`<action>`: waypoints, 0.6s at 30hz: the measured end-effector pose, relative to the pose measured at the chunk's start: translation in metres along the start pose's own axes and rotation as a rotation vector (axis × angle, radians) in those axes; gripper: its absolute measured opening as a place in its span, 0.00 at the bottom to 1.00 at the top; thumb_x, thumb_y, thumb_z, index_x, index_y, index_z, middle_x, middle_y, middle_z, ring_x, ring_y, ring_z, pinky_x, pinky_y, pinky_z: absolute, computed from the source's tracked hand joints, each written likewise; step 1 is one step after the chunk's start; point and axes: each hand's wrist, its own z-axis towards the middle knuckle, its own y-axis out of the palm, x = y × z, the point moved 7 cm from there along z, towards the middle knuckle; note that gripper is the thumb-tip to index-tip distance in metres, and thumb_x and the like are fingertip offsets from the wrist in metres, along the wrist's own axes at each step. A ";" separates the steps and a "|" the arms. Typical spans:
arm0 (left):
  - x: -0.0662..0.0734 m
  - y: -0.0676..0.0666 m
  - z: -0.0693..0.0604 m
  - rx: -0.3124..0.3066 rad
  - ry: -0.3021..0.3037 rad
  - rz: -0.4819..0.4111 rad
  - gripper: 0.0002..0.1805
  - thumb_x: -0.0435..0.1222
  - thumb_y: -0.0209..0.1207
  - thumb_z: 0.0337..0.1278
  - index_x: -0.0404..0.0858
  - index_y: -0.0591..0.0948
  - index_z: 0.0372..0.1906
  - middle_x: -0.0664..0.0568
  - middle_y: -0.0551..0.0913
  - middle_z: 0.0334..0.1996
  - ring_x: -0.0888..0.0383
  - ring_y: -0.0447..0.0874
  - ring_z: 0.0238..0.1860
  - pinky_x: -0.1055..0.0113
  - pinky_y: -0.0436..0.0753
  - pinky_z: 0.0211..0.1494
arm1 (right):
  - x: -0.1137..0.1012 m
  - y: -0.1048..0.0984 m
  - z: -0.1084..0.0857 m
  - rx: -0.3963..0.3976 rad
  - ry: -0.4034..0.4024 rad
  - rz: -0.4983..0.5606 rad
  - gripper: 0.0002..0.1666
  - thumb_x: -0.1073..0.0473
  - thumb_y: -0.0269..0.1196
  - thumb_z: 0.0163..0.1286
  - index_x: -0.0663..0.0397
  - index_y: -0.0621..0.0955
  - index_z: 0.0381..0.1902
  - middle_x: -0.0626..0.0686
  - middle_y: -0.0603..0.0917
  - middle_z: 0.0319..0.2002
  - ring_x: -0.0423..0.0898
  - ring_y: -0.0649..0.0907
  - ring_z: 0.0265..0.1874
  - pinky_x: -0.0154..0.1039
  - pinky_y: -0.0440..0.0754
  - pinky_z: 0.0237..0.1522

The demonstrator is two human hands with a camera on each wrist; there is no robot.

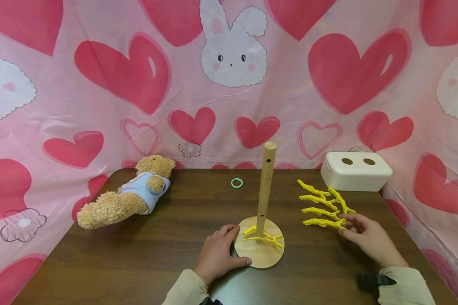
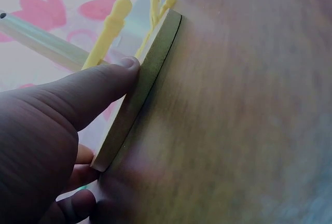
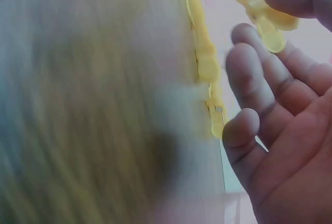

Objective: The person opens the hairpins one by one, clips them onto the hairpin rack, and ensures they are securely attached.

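Note:
A wooden stand has a round base (image 1: 257, 257) and an upright post (image 1: 266, 190) with small holes. My left hand (image 1: 218, 256) grips the base's left edge, its thumb (image 2: 116, 76) on the near rim. Two yellow alligator hair clips (image 1: 269, 241) lie on the base around the foot of the post. Right of the stand, several more yellow alligator hair clips (image 1: 318, 200) lie on the table. My right hand (image 1: 370, 239) pinches the tail end of the nearest alligator hair clip (image 3: 267, 16) between thumb and fingers; part of that grip is hidden.
A teddy bear (image 1: 137, 192) in a light blue top lies at the back left of the brown table (image 1: 198, 203). Behind the post is a small green ring (image 1: 237, 183). At the back right stands a white box (image 1: 356, 178) with two round holes. Pink cloth hangs behind.

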 end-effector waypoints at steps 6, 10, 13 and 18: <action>0.000 0.000 0.000 0.008 0.005 0.001 0.53 0.69 0.67 0.44 0.41 0.72 0.72 0.49 0.74 0.65 0.45 0.75 0.62 0.41 0.72 0.59 | -0.007 0.008 0.003 0.017 -0.014 0.005 0.27 0.56 0.71 0.65 0.68 0.80 0.55 0.54 0.83 0.36 0.39 0.77 0.28 0.34 0.75 0.30; 0.000 0.000 0.000 0.008 0.005 0.006 0.53 0.69 0.67 0.44 0.42 0.72 0.72 0.49 0.74 0.65 0.45 0.75 0.62 0.41 0.72 0.59 | -0.012 0.012 0.004 0.037 -0.037 -0.005 0.25 0.55 0.73 0.63 0.66 0.82 0.52 0.52 0.83 0.33 0.38 0.77 0.28 0.33 0.75 0.29; 0.000 0.000 0.000 0.007 0.004 0.005 0.53 0.69 0.67 0.44 0.42 0.72 0.72 0.49 0.74 0.65 0.46 0.75 0.62 0.42 0.72 0.59 | -0.017 0.013 0.002 0.060 -0.049 -0.015 0.24 0.53 0.74 0.62 0.62 0.84 0.51 0.51 0.82 0.31 0.39 0.76 0.28 0.34 0.74 0.29; -0.001 0.001 0.000 0.006 0.000 0.007 0.53 0.69 0.67 0.43 0.42 0.72 0.72 0.50 0.74 0.66 0.46 0.74 0.62 0.42 0.72 0.59 | -0.027 0.015 0.001 0.090 -0.079 -0.018 0.22 0.50 0.75 0.60 0.59 0.86 0.47 0.49 0.80 0.29 0.41 0.75 0.29 0.35 0.72 0.30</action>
